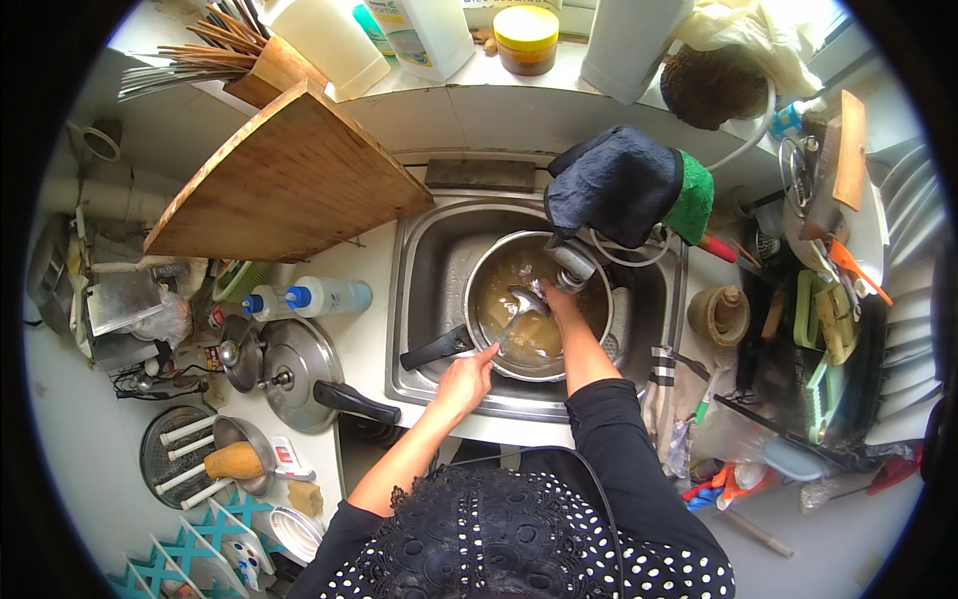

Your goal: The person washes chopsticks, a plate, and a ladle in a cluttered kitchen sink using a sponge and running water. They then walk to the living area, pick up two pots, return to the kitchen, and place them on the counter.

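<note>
A metal pot with a black handle sits in the stainless steel sink, holding cloudy brownish water. My left hand grips the handle of a metal ladle or large spoon, whose bowl is over the water in the pot. My right hand reaches into the pot beside the spoon's bowl, just below the faucet; its fingers are partly hidden, so what they touch cannot be told. Pale pieces lie under the water, too blurred to name.
Dark and green cloths hang over the faucet. Left of the sink stand a wooden board, plastic bottles with blue caps and a pot lid. At the right are a stone mortar and a rack of plates.
</note>
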`<state>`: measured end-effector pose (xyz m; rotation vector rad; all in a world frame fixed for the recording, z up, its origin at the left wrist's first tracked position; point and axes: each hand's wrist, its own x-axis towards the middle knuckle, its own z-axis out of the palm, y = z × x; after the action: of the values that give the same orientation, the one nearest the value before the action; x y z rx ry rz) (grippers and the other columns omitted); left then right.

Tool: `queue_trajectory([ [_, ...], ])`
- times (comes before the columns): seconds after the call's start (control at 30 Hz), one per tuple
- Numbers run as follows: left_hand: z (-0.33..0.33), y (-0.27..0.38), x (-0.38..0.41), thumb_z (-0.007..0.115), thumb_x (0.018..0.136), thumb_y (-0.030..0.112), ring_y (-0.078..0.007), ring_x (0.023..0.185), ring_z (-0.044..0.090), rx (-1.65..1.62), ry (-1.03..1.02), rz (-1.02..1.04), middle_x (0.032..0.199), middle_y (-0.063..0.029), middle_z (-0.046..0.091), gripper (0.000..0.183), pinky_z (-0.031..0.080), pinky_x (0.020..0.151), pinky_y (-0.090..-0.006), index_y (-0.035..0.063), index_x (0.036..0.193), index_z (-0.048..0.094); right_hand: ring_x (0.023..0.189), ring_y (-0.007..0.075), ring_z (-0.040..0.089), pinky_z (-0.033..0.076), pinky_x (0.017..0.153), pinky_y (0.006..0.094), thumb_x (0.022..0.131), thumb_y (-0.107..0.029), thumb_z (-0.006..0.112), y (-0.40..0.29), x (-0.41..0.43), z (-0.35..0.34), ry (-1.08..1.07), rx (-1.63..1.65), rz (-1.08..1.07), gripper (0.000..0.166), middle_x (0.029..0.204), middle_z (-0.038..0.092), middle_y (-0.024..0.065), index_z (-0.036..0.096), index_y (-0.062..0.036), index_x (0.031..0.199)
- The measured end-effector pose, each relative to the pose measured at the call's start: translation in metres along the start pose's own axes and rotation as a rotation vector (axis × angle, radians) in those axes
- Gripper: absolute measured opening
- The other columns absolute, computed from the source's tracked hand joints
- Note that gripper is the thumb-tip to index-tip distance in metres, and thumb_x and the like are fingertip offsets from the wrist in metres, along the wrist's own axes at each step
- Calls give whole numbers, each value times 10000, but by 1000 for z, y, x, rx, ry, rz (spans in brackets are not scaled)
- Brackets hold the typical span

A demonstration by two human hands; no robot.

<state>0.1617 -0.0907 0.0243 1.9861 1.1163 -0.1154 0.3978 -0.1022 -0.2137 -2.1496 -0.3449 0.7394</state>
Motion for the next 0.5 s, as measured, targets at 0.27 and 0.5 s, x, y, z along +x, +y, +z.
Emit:
queue_trajectory([
  [0.27, -2, 11, -10, 531, 893, 168, -417, 734, 626, 107, -4, -6, 751, -237, 633, 338, 492, 670, -505, 163, 1219, 618, 997, 227, 620, 472, 877, 320, 853, -151, 628, -32, -43, 3, -394, 136, -243, 201, 1021, 666, 110, 681, -66, 1028],
  [0.5, 15, 0, -12, 528, 905, 176, -413, 715, 627, 101, 55, 9, 727, -239, 623, 335, 489, 657, -507, 186, 1229, 611, 991, 261, 620, 469, 889, 324, 864, -135, 615, -60, -68, -12, -404, 105, -595, 149, 990, 674, 101, 694, -48, 956],
])
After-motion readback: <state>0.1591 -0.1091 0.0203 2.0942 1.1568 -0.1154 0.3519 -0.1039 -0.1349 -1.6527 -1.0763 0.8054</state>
